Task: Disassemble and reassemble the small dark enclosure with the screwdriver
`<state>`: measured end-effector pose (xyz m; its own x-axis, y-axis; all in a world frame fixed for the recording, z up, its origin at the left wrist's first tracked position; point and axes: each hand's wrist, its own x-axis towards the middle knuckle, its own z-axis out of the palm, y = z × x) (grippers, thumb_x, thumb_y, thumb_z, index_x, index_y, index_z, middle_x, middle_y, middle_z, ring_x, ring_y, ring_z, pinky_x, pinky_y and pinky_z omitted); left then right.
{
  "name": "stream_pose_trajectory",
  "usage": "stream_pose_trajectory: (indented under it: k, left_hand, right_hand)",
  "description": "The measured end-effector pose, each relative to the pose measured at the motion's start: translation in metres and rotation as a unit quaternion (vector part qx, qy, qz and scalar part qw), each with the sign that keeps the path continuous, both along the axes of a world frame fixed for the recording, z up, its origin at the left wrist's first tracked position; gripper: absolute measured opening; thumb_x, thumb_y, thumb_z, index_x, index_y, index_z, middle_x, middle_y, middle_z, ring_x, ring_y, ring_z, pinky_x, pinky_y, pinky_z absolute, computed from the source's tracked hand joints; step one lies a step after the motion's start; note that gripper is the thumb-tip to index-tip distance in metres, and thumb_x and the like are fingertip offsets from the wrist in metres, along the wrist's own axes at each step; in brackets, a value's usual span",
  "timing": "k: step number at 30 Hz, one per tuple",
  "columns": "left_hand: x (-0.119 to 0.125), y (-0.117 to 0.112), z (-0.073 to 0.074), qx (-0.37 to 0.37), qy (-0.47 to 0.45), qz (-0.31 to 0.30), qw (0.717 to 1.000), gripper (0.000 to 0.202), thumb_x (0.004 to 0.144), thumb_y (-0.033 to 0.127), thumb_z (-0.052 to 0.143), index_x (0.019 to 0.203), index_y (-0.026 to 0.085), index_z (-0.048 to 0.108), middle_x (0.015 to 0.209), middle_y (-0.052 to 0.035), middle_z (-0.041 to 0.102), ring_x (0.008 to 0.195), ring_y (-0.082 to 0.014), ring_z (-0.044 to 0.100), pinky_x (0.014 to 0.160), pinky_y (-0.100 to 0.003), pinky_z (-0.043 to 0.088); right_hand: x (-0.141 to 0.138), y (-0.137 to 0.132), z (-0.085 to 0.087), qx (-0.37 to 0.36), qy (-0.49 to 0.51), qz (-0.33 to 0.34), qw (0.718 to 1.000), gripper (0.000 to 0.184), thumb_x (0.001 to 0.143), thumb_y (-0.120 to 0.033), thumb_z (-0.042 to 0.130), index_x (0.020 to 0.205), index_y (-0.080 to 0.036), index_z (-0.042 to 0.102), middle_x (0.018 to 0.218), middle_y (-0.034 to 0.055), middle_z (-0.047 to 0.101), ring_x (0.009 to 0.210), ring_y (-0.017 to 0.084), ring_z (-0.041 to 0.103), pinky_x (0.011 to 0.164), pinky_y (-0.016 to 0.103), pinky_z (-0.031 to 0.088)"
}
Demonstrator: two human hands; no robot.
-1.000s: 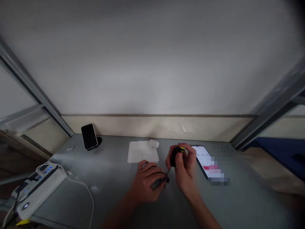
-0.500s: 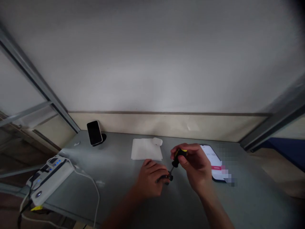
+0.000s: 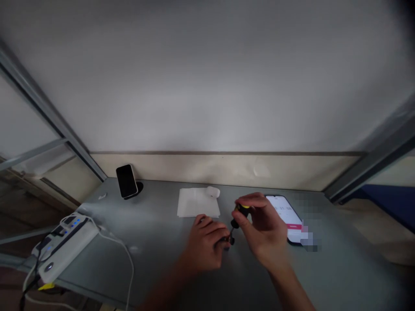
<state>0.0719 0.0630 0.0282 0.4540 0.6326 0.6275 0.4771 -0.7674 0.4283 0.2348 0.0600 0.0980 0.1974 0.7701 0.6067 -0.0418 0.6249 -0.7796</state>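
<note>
My right hand (image 3: 264, 229) is closed around the black and yellow handle of a screwdriver (image 3: 239, 213), its shaft slanting down to the left. The tip meets a small black part (image 3: 231, 240) that my left hand (image 3: 207, 242) pinches just above the table. Fingers cover most of that part, so its exact kind cannot be made out. Just beyond my left hand lies a stack of white paper (image 3: 194, 204), with a small white rounded case (image 3: 213, 192) on its far right corner.
A lit phone (image 3: 282, 211) lies to the right of my right hand. At the back left, a black-screened device (image 3: 127, 181) leans on a stand. A white power strip (image 3: 66, 248) with cables sits along the left edge of the grey table (image 3: 155, 259). A wall panel rises behind.
My right hand has turned slightly and shifted a little left with the screwdriver, whose tip stays at the black part. My left hand keeps its hold. The camera view has moved slightly.
</note>
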Motion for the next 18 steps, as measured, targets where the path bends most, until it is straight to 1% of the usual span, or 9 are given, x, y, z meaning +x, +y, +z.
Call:
stream_pose_trajectory:
  k: [3,5,7,8,11,13,14,16,18]
  left_hand:
    - [0.001,-0.001,0.0,0.002,0.002,0.006,1.0,0.009,0.087,0.013,0.067,0.087,0.022,0.067,0.089,0.0008,0.076,0.081,-0.0184,0.058,0.086,-0.038,0.039]
    - [0.001,-0.001,-0.001,0.008,0.0,0.009,1.0,0.009,0.087,0.014,0.068,0.085,0.022,0.066,0.089,0.0005,0.076,0.084,-0.0196,0.06,0.086,-0.038,0.039]
    - [0.001,0.0,-0.003,0.011,0.004,0.015,1.0,0.009,0.087,0.015,0.069,0.085,0.023,0.066,0.087,0.0001,0.075,0.087,-0.0207,0.061,0.086,-0.039,0.039]
    - [0.001,0.0,-0.005,0.011,0.01,0.018,1.0,0.009,0.087,0.015,0.069,0.086,0.023,0.067,0.087,-0.0003,0.074,0.087,-0.0211,0.061,0.086,-0.039,0.039]
    - [0.001,0.0,-0.008,0.008,0.033,0.025,0.999,0.012,0.085,0.012,0.067,0.09,0.023,0.067,0.088,-0.0015,0.074,0.086,-0.0216,0.061,0.086,-0.04,0.04]
    - [0.001,0.0,-0.009,0.008,0.045,0.024,0.999,0.014,0.084,0.011,0.066,0.092,0.023,0.067,0.093,-0.0027,0.075,0.087,-0.0222,0.061,0.086,-0.04,0.04]
    - [0.001,0.0,-0.009,0.01,0.049,0.025,0.998,0.015,0.083,0.011,0.065,0.093,0.023,0.066,0.095,-0.0033,0.075,0.088,-0.0226,0.061,0.086,-0.041,0.041]
    - [0.002,-0.001,-0.009,0.012,0.056,0.027,0.998,0.017,0.083,0.011,0.063,0.095,0.022,0.065,0.098,-0.0046,0.075,0.09,-0.0235,0.061,0.086,-0.041,0.041]
    - [0.002,-0.003,-0.008,0.009,0.063,0.027,0.998,0.02,0.082,0.009,0.062,0.097,0.022,0.064,0.101,-0.0046,0.074,0.091,-0.0236,0.061,0.088,-0.041,0.042]
  right_hand:
    - [-0.002,-0.004,0.007,-0.025,-0.03,0.08,0.996,0.02,0.099,-0.018,0.067,0.113,-0.032,0.072,0.103,0.0039,0.072,0.088,0.018,0.068,0.078,0.032,0.055]
    - [-0.004,-0.006,0.008,-0.037,-0.026,0.13,0.991,0.017,0.103,-0.022,0.063,0.115,-0.032,0.071,0.107,0.0052,0.074,0.088,0.019,0.07,0.079,0.033,0.056]
    - [-0.007,-0.007,0.006,-0.04,0.0,0.159,0.986,0.014,0.105,-0.026,0.059,0.113,-0.031,0.07,0.108,0.0059,0.073,0.086,0.018,0.069,0.077,0.033,0.055]
    - [-0.009,-0.008,0.004,-0.042,0.018,0.163,0.986,0.013,0.106,-0.027,0.058,0.112,-0.03,0.069,0.107,0.0056,0.072,0.083,0.017,0.068,0.075,0.032,0.054]
    - [-0.016,-0.007,0.0,-0.029,0.053,0.136,0.989,0.012,0.107,-0.028,0.055,0.109,-0.029,0.067,0.104,0.0039,0.064,0.077,0.015,0.063,0.069,0.03,0.052]
    - [-0.02,-0.006,-0.001,-0.009,0.042,0.093,0.995,0.006,0.103,-0.031,0.063,0.107,-0.028,0.067,0.105,0.0036,0.058,0.08,0.016,0.061,0.07,0.031,0.05]
    - [-0.022,-0.005,-0.001,0.001,0.034,0.066,0.997,0.006,0.099,-0.031,0.069,0.105,-0.028,0.068,0.105,0.0034,0.055,0.083,0.017,0.06,0.071,0.03,0.05]
    - [-0.025,-0.004,0.001,0.01,0.026,0.017,0.999,0.011,0.094,-0.026,0.076,0.1,-0.027,0.067,0.103,0.0025,0.054,0.086,0.017,0.057,0.072,0.03,0.049]
    - [-0.025,-0.004,0.003,0.004,0.019,-0.002,1.0,0.009,0.094,-0.021,0.074,0.097,-0.027,0.067,0.098,0.0018,0.055,0.086,0.017,0.058,0.073,0.029,0.049]
